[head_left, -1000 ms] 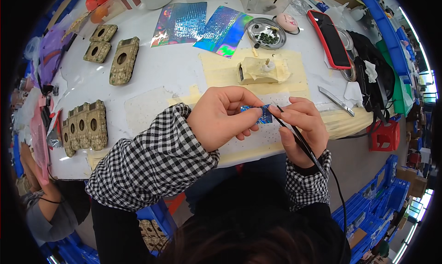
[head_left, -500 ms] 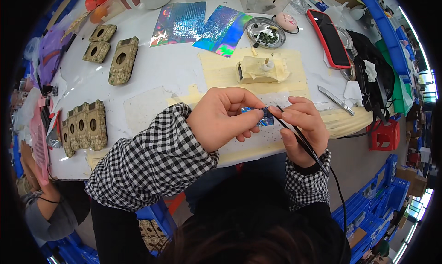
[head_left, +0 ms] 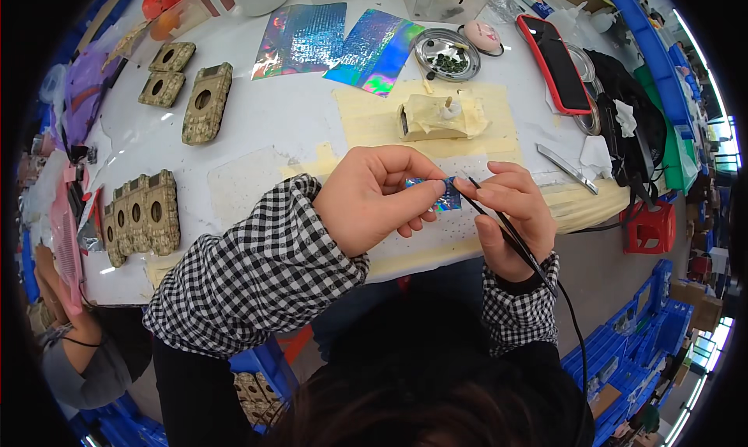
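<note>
At frame centre my left hand (head_left: 374,201) pinches a holographic strip (head_left: 446,196); my right hand (head_left: 510,213) grips a black corded tool (head_left: 506,229), work unfinished.

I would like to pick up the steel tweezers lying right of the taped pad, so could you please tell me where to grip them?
Grip the tweezers at their wider upper-left end, coming from above with fingers across the two flat arms. They lie flat on the table, slanting down to the right, and the fine tips sit close to a white scrap.
</note>
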A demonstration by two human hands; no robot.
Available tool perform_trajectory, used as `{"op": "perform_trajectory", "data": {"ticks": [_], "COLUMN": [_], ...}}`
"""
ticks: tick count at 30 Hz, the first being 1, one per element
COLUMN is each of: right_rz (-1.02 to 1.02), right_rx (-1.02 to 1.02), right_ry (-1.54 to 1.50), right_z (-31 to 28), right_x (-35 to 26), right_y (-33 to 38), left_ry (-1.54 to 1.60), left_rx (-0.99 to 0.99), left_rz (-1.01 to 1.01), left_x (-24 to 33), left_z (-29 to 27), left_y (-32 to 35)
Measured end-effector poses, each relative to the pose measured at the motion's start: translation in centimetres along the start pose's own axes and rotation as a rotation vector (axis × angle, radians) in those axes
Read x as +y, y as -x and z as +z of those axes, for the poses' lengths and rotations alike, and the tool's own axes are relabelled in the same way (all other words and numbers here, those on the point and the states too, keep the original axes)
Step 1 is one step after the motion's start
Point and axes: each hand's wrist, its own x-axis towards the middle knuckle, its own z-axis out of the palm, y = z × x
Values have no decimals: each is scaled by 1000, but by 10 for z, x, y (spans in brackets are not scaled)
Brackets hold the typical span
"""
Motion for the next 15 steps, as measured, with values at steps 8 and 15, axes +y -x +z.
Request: {"op": "perform_trajectory", "data": {"ticks": [8,15], "right_rz": [1,-9], "right_rx": [-3,-1], "right_ry": [17,20], "right_z": [1,2], "right_x": [-1,0], "right_y": [-1,0], "left_ry": [-43,-37], "left_rx": [19,8], "left_rz": [58,49], "left_x": [-3,-3], "left_z": [1,1], "left_y": [1,0]}}
